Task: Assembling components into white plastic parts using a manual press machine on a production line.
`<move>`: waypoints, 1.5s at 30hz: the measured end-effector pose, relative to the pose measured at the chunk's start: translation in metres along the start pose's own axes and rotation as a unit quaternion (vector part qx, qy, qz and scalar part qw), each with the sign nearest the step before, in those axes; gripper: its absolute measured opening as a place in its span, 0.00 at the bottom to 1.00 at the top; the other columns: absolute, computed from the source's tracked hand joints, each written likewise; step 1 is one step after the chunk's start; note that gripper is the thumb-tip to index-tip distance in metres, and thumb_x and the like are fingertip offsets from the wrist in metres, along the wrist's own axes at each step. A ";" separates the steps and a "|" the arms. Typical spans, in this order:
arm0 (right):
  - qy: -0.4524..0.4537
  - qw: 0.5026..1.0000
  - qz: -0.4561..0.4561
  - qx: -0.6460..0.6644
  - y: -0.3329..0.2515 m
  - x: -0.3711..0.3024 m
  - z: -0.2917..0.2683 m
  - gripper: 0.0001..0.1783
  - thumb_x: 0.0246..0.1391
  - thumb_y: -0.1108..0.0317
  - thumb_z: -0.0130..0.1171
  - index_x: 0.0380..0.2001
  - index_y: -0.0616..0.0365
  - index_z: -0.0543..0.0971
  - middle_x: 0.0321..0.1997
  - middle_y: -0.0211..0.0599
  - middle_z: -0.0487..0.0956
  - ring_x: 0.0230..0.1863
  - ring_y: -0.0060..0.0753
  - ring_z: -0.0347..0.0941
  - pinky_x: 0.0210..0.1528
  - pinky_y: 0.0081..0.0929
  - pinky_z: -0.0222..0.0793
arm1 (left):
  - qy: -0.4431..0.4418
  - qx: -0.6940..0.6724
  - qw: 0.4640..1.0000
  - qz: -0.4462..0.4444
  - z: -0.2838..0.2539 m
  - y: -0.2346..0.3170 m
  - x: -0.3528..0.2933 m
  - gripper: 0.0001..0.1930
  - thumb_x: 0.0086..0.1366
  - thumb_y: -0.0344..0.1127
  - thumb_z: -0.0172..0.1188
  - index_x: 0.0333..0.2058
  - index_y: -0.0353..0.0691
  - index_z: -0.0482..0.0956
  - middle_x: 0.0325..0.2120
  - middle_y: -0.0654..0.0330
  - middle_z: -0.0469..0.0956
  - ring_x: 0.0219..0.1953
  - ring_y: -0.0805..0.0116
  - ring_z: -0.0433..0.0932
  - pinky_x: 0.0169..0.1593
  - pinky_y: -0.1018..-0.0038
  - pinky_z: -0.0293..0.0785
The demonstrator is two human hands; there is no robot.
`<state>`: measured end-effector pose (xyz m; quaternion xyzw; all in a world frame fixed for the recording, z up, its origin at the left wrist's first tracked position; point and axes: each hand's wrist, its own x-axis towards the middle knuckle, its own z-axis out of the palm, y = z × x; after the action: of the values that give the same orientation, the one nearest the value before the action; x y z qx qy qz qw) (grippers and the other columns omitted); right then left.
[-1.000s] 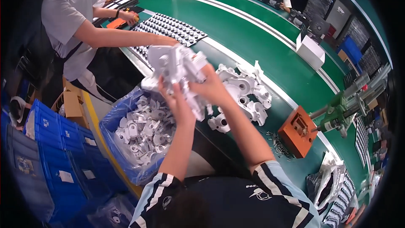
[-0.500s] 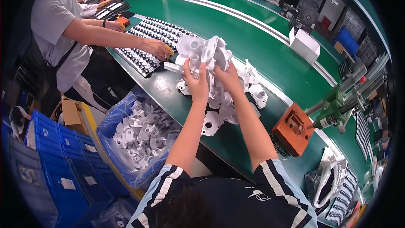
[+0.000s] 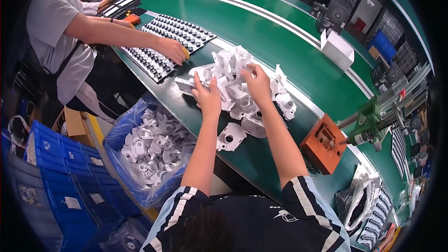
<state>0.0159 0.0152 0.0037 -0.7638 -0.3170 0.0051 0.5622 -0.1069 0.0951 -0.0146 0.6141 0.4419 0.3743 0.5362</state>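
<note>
A heap of white moulded plastic parts [image 3: 228, 84] lies on the green table in front of me. My left hand [image 3: 207, 98] is at the near left side of the heap with its fingers spread, touching or almost touching the parts. At the heap's right side is my right hand [image 3: 257, 86], its thumb and fingers apart against the upper parts, gripping none that I can see. One flat white part with a round hole [image 3: 232, 136] lies at the near edge of the heap.
Below left stands a blue crate [image 3: 112, 147] lined with clear plastic, full of similar white parts. An orange fixture block [image 3: 324, 144] sits under a green press [image 3: 368, 121] at right. A co-worker's hand [image 3: 171, 50] reaches over a tray of small black-and-white pieces [image 3: 158, 32].
The white parts I held between both hands now rest on the heap. My hands have moved apart and loosened. The co-worker's hand has shifted slightly left.
</note>
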 end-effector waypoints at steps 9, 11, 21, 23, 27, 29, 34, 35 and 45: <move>0.020 0.993 -0.074 -0.090 0.001 -0.007 -0.015 0.21 0.46 0.59 0.57 0.40 0.63 0.75 0.43 0.47 0.76 0.47 0.42 0.70 0.50 0.32 0.63 | 0.070 0.172 0.980 0.064 -0.015 -0.024 0.000 0.33 0.59 0.61 0.46 0.61 0.56 0.55 0.61 0.36 0.39 0.64 0.44 0.41 0.61 0.50 0.36; 0.023 0.993 -0.075 -0.091 -0.002 -0.008 -0.022 0.21 0.46 0.60 0.57 0.40 0.63 0.75 0.43 0.47 0.76 0.47 0.43 0.70 0.50 0.33 0.63 | 0.062 0.144 0.976 0.151 -0.020 -0.036 0.006 0.33 0.60 0.59 0.47 0.61 0.53 0.56 0.60 0.35 0.44 0.64 0.45 0.43 0.62 0.54 0.38; 0.010 0.988 -0.151 -0.026 -0.051 -0.037 -0.040 0.17 0.45 0.63 0.56 0.39 0.60 0.74 0.47 0.44 0.73 0.50 0.43 0.65 0.53 0.34 0.59 | 0.063 -0.056 0.976 0.199 -0.054 -0.050 0.027 0.30 0.64 0.41 0.48 0.58 0.31 0.51 0.57 0.45 0.55 0.60 0.56 0.56 0.61 0.66 0.50; -0.009 0.969 -0.247 -0.025 -0.064 -0.057 -0.029 0.16 0.45 0.66 0.55 0.39 0.59 0.73 0.51 0.43 0.71 0.53 0.43 0.64 0.54 0.35 0.58 | 0.076 -0.099 0.980 0.154 -0.074 -0.049 0.018 0.29 0.64 0.40 0.48 0.59 0.33 0.51 0.58 0.46 0.55 0.60 0.55 0.55 0.60 0.67 0.51; -0.197 0.933 -0.302 0.010 -0.086 -0.121 -0.007 0.18 0.39 0.72 0.59 0.39 0.60 0.73 0.53 0.46 0.68 0.53 0.48 0.62 0.54 0.37 0.57 | 0.153 -0.127 0.966 0.164 -0.138 -0.087 0.023 0.22 0.65 0.37 0.47 0.55 0.33 0.57 0.54 0.47 0.62 0.55 0.63 0.63 0.58 0.72 0.55; -0.307 0.898 -0.311 0.049 -0.087 -0.153 0.017 0.18 0.39 0.71 0.60 0.38 0.60 0.73 0.51 0.48 0.68 0.52 0.49 0.62 0.54 0.40 0.57 | 0.194 -0.074 0.975 0.082 -0.197 -0.141 0.032 0.20 0.62 0.38 0.52 0.50 0.33 0.63 0.45 0.52 0.69 0.47 0.67 0.68 0.51 0.75 0.62; -0.511 0.810 -0.286 0.039 -0.085 -0.229 0.104 0.18 0.42 0.63 0.59 0.38 0.61 0.73 0.50 0.47 0.68 0.51 0.49 0.63 0.53 0.40 0.59 | 0.215 0.201 0.953 -0.073 -0.337 -0.362 0.022 0.29 0.51 0.46 0.62 0.45 0.29 0.67 0.41 0.41 0.70 0.44 0.51 0.70 0.49 0.64 0.65; -0.527 0.808 -0.265 0.018 -0.070 -0.236 0.126 0.19 0.42 0.61 0.58 0.37 0.61 0.73 0.48 0.47 0.69 0.50 0.49 0.63 0.53 0.39 0.59 | 0.182 0.245 0.947 -0.098 -0.328 -0.375 0.016 0.33 0.49 0.48 0.63 0.49 0.32 0.65 0.43 0.38 0.69 0.46 0.47 0.69 0.50 0.63 0.64; -0.521 0.830 -0.098 -0.175 0.026 -0.249 0.229 0.21 0.43 0.60 0.57 0.37 0.66 0.71 0.40 0.56 0.72 0.43 0.54 0.69 0.45 0.43 0.66 | 0.147 0.281 0.903 -0.290 -0.368 -0.472 -0.056 0.53 0.40 0.60 0.66 0.63 0.63 0.45 0.62 0.37 0.28 0.63 0.34 0.33 0.60 0.42 0.42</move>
<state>-0.2536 0.0845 -0.1898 -0.6987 -0.6312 0.2916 0.1683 -0.5360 0.1795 -0.4279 0.5218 0.7611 0.1492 0.3552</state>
